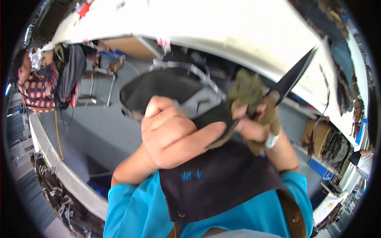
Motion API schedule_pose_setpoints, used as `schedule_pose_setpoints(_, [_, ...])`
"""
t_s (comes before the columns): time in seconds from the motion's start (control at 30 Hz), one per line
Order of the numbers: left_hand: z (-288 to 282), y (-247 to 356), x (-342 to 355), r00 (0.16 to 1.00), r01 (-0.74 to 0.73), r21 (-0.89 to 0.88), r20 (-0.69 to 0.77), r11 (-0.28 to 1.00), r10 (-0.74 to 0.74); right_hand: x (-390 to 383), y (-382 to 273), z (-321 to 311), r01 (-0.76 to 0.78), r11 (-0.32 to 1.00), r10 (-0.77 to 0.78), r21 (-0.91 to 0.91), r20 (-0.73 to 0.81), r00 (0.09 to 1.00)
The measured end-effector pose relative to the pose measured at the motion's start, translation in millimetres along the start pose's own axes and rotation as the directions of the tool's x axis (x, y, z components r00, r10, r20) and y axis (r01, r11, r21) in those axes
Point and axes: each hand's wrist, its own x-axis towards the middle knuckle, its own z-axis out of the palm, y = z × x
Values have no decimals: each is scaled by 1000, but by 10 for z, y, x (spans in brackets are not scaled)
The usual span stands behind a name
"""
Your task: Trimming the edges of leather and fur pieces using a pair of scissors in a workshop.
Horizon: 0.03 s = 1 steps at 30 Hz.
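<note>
My left hand (170, 137) is closed, its fingers curled, pinching the edge of a dark garment (158, 87) that spreads out beyond it. Close by on the right is my right hand (254, 129), fingers bent in, with an olive-green cloth (246, 89) bunched over and around it. A white tag (271, 141) shows at its wrist side. From the bunched cloth a dark pointed blade (295, 75) sticks up to the right; its handle is hidden. Both hands are slightly blurred. A dark apron (222, 186) with blue marks covers my teal shirt.
A long white table (190, 20) runs across the far side. At far left a person in a checked shirt (39, 89) sits near a metal-framed stool (93, 91). Dark cloth pieces lie heaped at lower left (59, 194); a cardboard box (317, 135) stands at right.
</note>
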Motion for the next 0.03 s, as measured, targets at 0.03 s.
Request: schedule_pose_setpoints(0.03, [-90, -29, 88, 985, 121, -46, 129, 992, -114, 145, -79, -74, 57, 998, -56, -31, 19, 998])
